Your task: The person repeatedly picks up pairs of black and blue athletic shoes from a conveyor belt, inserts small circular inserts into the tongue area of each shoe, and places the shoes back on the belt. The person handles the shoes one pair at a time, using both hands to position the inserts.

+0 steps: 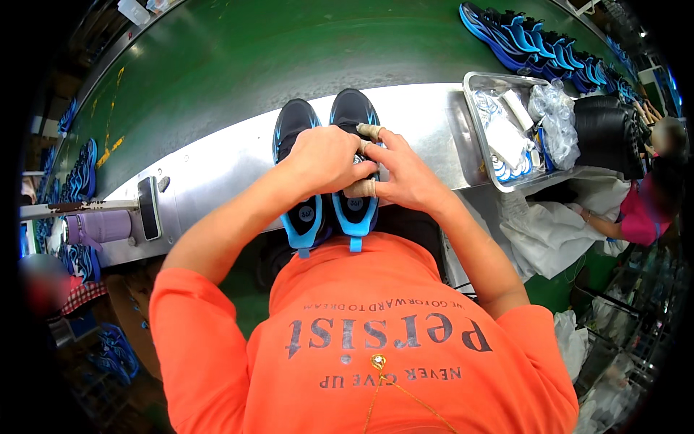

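Two black sneakers with blue trim stand side by side on the metal bench edge, toes pointing away from me: a left sneaker [295,118] and a right sneaker [352,103]. Round labels show on their insoles, and blue heel pieces point toward my body. Over the shoe openings, my left hand [324,155] is closed with its fingers curled; what they pinch is hidden. My right hand [405,170], with beige wraps on several fingers, grips the right sneaker around its tongue and collar. The fingertips of both hands nearly meet there.
A metal tray [483,141] of stickers, papers and clear plastic bags sits at right. Beyond the bench runs a green belt [289,50] carrying a row of sneakers [520,40]. At left are a phone [148,208] and a purple bottle [107,226]. People sit on both sides.
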Motion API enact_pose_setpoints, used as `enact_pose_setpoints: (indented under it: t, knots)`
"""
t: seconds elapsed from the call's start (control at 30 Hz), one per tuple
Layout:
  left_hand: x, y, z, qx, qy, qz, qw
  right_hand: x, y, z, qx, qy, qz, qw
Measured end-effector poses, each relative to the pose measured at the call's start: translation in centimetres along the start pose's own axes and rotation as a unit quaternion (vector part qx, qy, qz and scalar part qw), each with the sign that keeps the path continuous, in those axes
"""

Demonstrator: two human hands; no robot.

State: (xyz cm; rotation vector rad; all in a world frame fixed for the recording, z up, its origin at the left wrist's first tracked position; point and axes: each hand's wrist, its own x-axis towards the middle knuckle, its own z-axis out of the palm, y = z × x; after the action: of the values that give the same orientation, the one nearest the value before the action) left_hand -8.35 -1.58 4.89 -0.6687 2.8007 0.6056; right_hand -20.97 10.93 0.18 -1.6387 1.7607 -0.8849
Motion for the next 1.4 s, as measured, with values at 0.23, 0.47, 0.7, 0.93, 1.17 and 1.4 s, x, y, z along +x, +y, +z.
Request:
enact_pose_setpoints:
  t: [0.23, 0.47, 0.7, 0.93, 1.17, 1.4]
  knots:
    - [-0.1, 0.7, 0.3, 0.027, -0.002, -0.017, 0.999, 0.5, 2.4, 0.2, 0.015, -0.007, -0.033, 0.999]
    - [-7.8, 0.4, -0.2, -0.306, 0.06, -0.06, 0.948, 0.4, -1.2, -1.1, 0.037, 0.025, -0.03, 0.999]
    - [-13.4, -0.5, 2.3, -0.179, 0.197, -0.026, 0.963, 0.3, -1.0, 0.4, 0.015, 0.035, -0.037, 0.999]
    - [-11.1, -0.4, 5.0, -0.103, 0.016, -0.033, 0.994, -1.2, -1.9, 0.9, -0.053, 0.081, -0.051, 0.994]
    - [-4.1, -7.0, -3.5, -0.097, 0.09, -0.037, 0.991, -1.2, -2.7, -3.9, -0.023, 0.114, 0.021, 0.993]
    - [4.7, -12.2, -8.0, 0.013, 0.333, -0.054, 0.941, -2.3, -2.0, -2.4, 0.024, 0.06, 0.029, 0.997]
